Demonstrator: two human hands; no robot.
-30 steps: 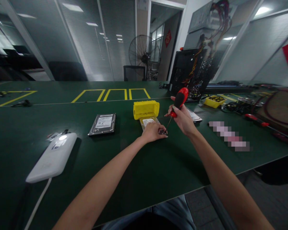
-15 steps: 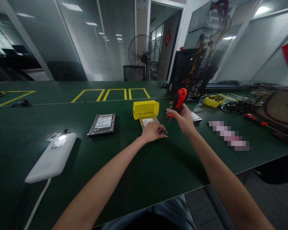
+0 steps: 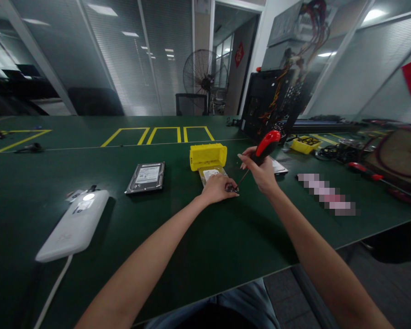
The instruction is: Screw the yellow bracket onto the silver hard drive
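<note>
My left hand is closed, its fingertips pinching a small dark metallic part low over the table. In my right hand is a screwdriver with a red and black handle. Its thin shaft slants down to the left, the tip at or very near the small part; contact is hard to make out. Just beyond my left hand lies a yellow plastic bin, open side facing me. A yellowish item with a white label sticks out in front of it, partly covered by my left hand.
A hard drive lies left of centre, and another is partly behind my right hand. A white power bank with a cable sits front left. An open computer case, a small yellow bin and a second screwdriver are at right.
The screwdriver handle has tipped to the right and slightly down, so the shaft leans more. My right-hand fingers have shifted around it. My left hand has stayed in place.
</note>
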